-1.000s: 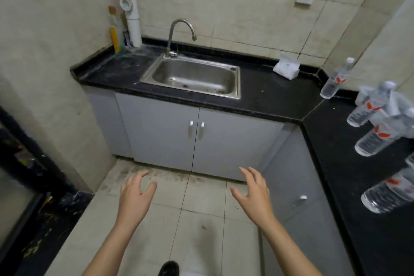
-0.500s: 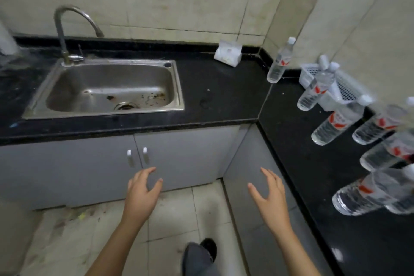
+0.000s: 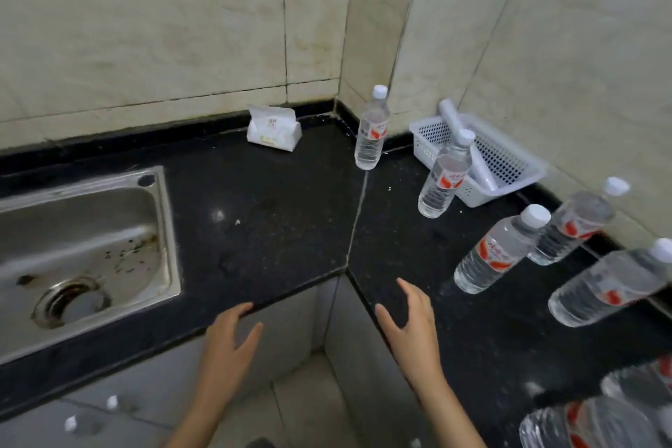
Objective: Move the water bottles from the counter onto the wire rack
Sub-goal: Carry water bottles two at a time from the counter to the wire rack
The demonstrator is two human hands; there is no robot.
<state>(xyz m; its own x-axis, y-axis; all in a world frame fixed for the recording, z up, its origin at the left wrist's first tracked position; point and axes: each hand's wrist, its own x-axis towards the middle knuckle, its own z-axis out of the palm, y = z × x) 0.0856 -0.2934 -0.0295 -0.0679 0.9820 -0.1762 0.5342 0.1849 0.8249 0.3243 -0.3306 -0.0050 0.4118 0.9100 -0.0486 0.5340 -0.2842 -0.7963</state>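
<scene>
Glossy black speckled stone desk (image 3: 276, 215); stained brushed-metal sink (image 3: 87, 240); clear ribbed plastic bottles (image 3: 371, 129); perforated white plastic basket (image 3: 505, 164).

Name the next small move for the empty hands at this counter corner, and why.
Probably reach the right hand forward to the nearest upright water bottle and close around its body. Both hands are open and empty, the left hand sits at the counter edge, and no bottle has been picked up yet. No wire rack is in view.
</scene>
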